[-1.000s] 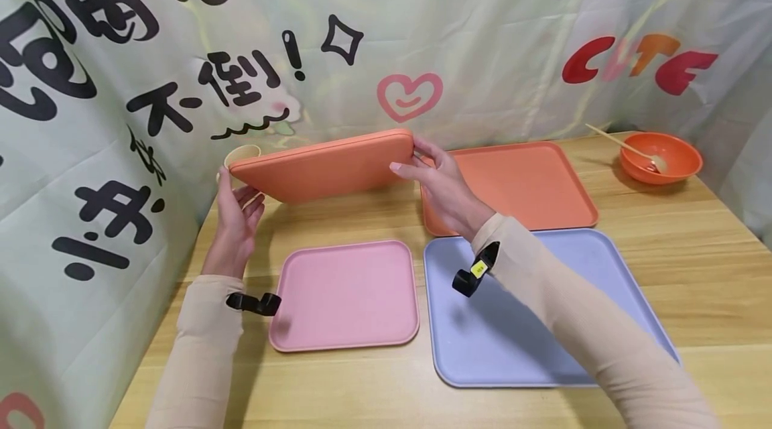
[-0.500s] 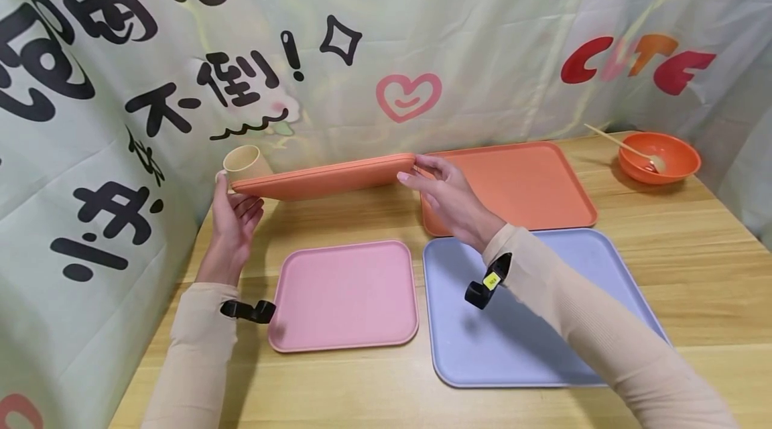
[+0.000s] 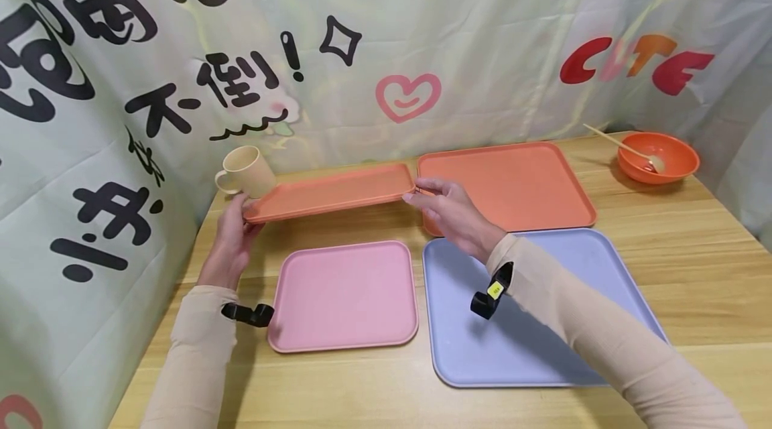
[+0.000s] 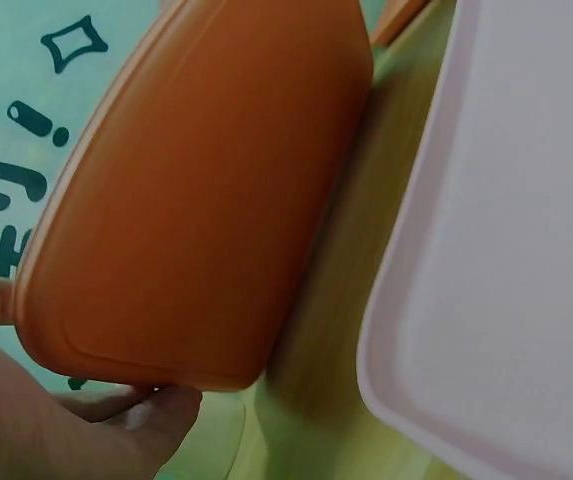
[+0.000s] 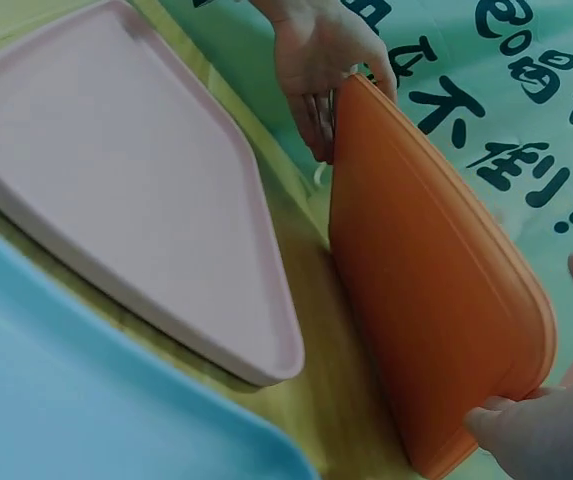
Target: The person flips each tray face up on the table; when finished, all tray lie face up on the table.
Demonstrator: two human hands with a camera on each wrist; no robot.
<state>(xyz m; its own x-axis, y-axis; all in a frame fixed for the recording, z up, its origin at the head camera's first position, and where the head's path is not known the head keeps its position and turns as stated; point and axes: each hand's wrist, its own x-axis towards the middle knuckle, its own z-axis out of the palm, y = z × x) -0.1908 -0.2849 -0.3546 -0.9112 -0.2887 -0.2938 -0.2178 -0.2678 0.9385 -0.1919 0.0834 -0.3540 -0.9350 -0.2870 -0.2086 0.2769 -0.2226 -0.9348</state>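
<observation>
Both my hands hold an orange tray (image 3: 338,189) by its short ends, behind the pink tray (image 3: 350,298). In the head view its inner face shows and its near edge is tilted toward me. My left hand (image 3: 229,244) grips the left end, right beside a beige mug (image 3: 250,174). At the right end, my right hand (image 3: 460,220) pinches the rim between thumb and fingers. The left wrist view shows the tray's smooth underside (image 4: 196,200) with my left hand (image 4: 76,435) at the corner. My right hand (image 5: 551,430) is at the opposite end in the right wrist view.
A second orange tray (image 3: 512,188) lies at the back, behind a larger blue tray (image 3: 543,328). At the far right is an orange bowl (image 3: 642,171) with a beige spoon (image 3: 615,143) in it. A printed curtain (image 3: 482,33) stands behind the wooden table (image 3: 338,389).
The held orange tray has come down and tipped over from showing its underside to showing its inner face. Its lowering has uncovered the mug. Both hands moved down with it.
</observation>
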